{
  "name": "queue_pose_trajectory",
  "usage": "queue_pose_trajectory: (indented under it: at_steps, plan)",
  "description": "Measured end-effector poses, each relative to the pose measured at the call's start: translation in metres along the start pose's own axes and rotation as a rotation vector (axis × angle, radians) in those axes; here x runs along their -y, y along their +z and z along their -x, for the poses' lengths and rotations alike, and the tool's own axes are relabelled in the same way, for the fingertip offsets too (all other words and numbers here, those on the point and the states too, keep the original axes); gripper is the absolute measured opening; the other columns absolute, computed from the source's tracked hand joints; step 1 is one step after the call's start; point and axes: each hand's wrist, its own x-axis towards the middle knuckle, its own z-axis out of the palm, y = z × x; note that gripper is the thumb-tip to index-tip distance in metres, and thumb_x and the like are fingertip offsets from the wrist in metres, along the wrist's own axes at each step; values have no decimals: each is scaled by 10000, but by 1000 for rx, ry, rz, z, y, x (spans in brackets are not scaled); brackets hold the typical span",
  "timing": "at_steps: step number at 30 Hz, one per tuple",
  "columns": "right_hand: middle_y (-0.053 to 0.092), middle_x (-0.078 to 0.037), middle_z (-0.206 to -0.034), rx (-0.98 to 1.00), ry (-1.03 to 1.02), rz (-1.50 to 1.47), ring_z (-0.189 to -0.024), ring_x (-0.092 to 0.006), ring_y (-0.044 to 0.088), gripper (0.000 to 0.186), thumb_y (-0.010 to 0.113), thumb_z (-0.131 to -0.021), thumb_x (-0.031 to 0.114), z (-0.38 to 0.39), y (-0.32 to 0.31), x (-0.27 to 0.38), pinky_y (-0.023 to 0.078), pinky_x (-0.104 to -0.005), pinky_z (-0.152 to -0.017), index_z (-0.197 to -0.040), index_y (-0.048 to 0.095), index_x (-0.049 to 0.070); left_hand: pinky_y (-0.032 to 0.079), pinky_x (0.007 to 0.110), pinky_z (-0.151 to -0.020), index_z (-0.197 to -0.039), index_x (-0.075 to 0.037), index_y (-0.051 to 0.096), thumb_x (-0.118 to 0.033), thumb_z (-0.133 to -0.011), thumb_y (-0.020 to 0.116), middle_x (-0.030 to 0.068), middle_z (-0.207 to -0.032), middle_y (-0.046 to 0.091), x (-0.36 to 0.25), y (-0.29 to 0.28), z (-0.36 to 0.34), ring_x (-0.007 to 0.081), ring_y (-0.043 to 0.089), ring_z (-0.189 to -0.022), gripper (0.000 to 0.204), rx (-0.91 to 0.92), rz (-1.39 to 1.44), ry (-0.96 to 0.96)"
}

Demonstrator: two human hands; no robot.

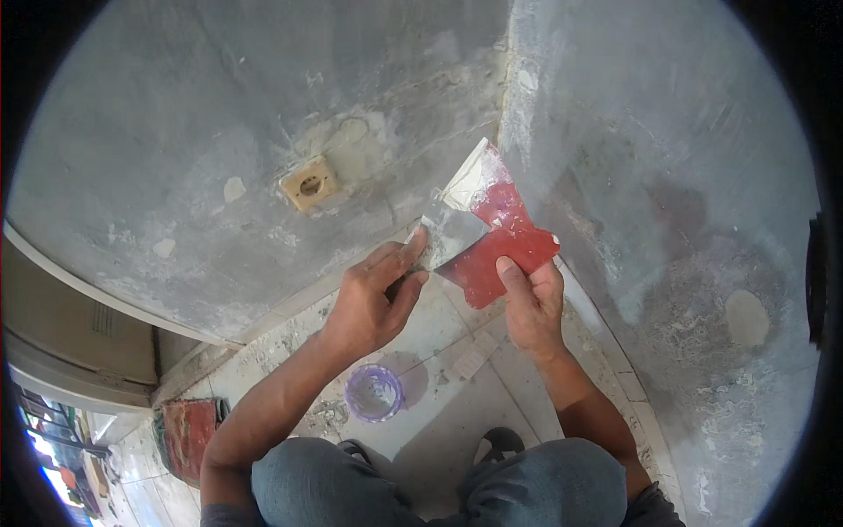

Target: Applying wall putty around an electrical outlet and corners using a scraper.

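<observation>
Two scrapers are in view: one red scraper (500,237) smeared with white filler, and one smaller grey scraper (448,241) laid against it, both held up before the corner where two grey walls (219,132) meet. The right hand (531,303) is closed on the red scraper's lower edge, thumb pressed on its face. The left hand (373,303) pinches the grey scraper between thumb and fingers; one small purple cup (373,393) stands on the floor (457,422) below.

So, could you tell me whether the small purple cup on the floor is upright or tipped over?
Upright: the purple cup stands on the floor tiles with its round open mouth facing up.
</observation>
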Motion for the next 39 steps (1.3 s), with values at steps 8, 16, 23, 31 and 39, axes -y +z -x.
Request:
queue_pose_trajectory:
  at_steps: [8,16,23,31,39]
  plan:
    - [647,-45,-986,-83,-59,-2,-853,-78,568,188,544,-970,107,-6,-12,15,471,-244,-756,-1095,597,-24,473,322,-618,-1305,17,531,-27,-870,616,166,-821,552,-28,3,-50,249,560,-669,445,71,23,10]
    - [654,-60,-923,88,13,287,-806,-108,586,180,568,-946,107,15,-23,3,475,-275,-719,-1070,593,-21,495,307,-632,-1296,23,538,-46,-889,603,153,-809,563,-39,-17,-77,200,605,-683,418,52,103,-62]
    - [647,-58,-986,-17,222,188,-875,-113,596,189,556,-946,97,10,-31,-6,475,-270,-787,-1096,591,-12,504,304,-622,-1338,20,479,-82,-896,606,110,-814,592,-10,-14,-106,177,623,-691,471,-29,26,-104]
    - [650,-42,-1051,-187,268,149,-928,-110,605,219,519,-960,60,-15,-61,26,479,-270,-850,-1163,581,1,518,276,-605,-1368,22,429,-72,-906,605,101,-854,624,66,65,-151,145,632,-684,503,0,180,-81]
    - [665,-72,-937,-66,285,705,-817,-114,607,185,523,-944,63,-35,-82,83,491,-292,-763,-1103,570,-19,529,270,-614,-1290,114,464,-56,-876,582,135,-844,634,71,128,-179,157,630,-683,463,-183,978,-470]
